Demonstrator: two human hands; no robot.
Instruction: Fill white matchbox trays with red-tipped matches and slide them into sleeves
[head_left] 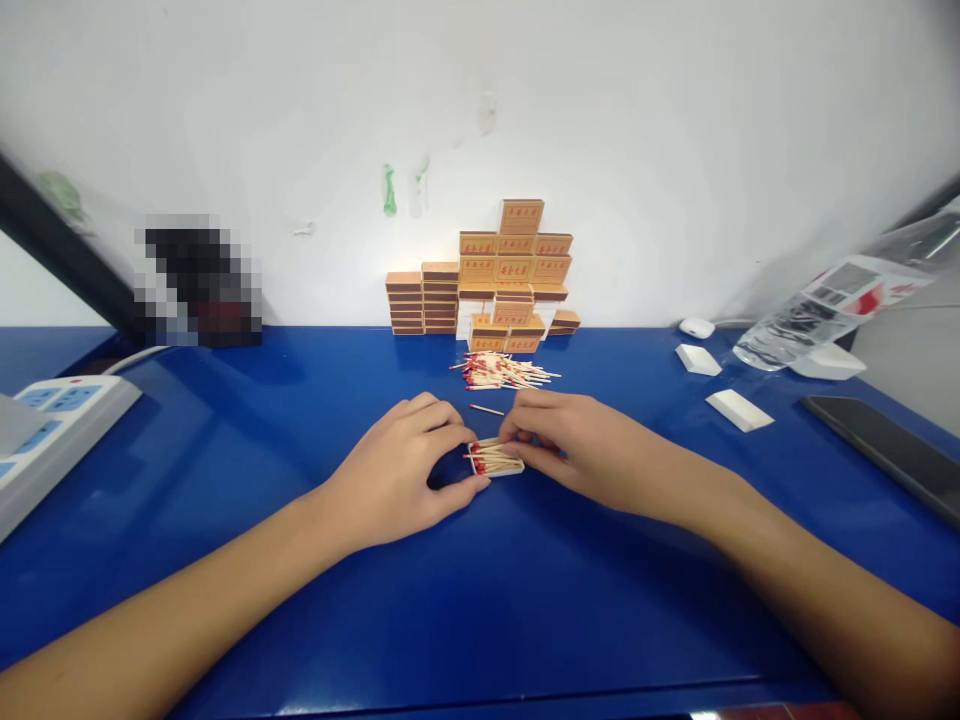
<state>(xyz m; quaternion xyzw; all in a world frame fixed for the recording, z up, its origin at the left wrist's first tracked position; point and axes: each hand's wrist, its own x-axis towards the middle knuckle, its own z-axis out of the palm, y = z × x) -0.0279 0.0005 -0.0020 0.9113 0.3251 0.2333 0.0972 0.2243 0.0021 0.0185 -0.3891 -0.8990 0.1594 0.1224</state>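
Observation:
A small white matchbox tray [511, 472] lies on the blue table in front of me, filled with red-tipped matches [491, 459]. My left hand [412, 460] grips the tray's left end between thumb and index finger. At the tray's right end, the bent fingers of my right hand [559, 440] pinch at the matches; the fingertips partly cover them. One single match [487, 410] lies on the table just beyond the tray. Behind it is a loose heap of matches [502, 372].
Stacked matchboxes [515, 268] stand against the white wall. A power strip [67, 440] is on the left. On the right are a plastic bottle [817, 305] lying tilted, white pieces [739, 410], a white rounded case [697, 327] and a dark phone [885, 445].

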